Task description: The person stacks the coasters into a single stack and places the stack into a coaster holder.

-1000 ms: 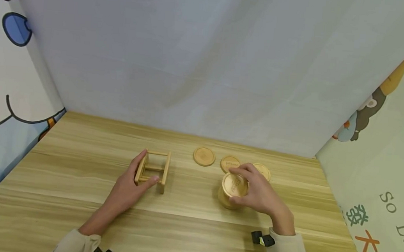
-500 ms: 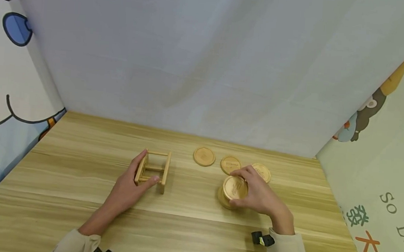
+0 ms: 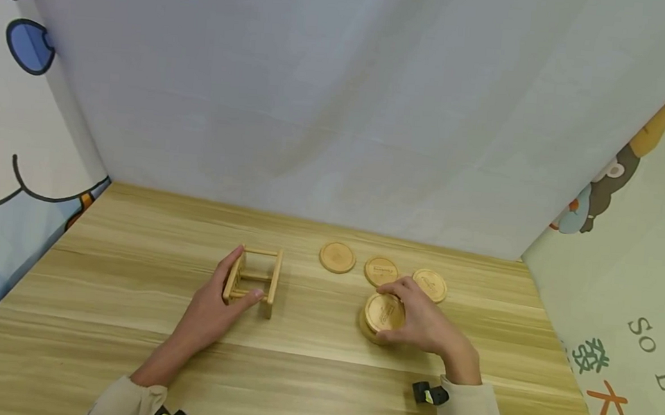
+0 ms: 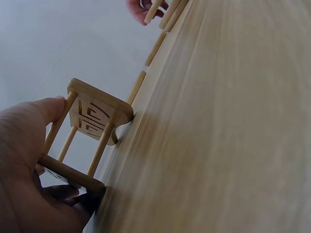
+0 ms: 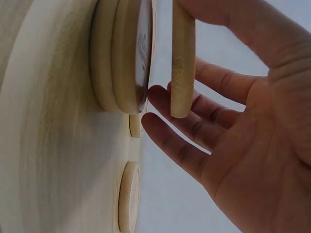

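Observation:
My left hand (image 3: 206,316) grips a small wooden rack (image 3: 275,279) with rod sides; its slotted end panel (image 4: 92,104) shows in the left wrist view. To the right, my right hand (image 3: 425,320) pinches a round wooden coaster (image 3: 384,313) by its edges. The right wrist view shows this held coaster (image 5: 183,68) apart from a stack of coasters (image 5: 104,58), with a gap between them. From the head view the stack is mostly hidden beneath it.
Behind the right hand lie three loose coasters, a left one (image 3: 337,258), a middle one (image 3: 381,271) and a right one (image 3: 430,285). A pale cloth (image 3: 316,103) hangs along the wooden table's (image 3: 297,385) back edge, with printed panels at both sides.
My right hand has lowered the pinched coaster a little toward the stack, and less of the stack shows in the head view. My left hand and the rack have stayed put.

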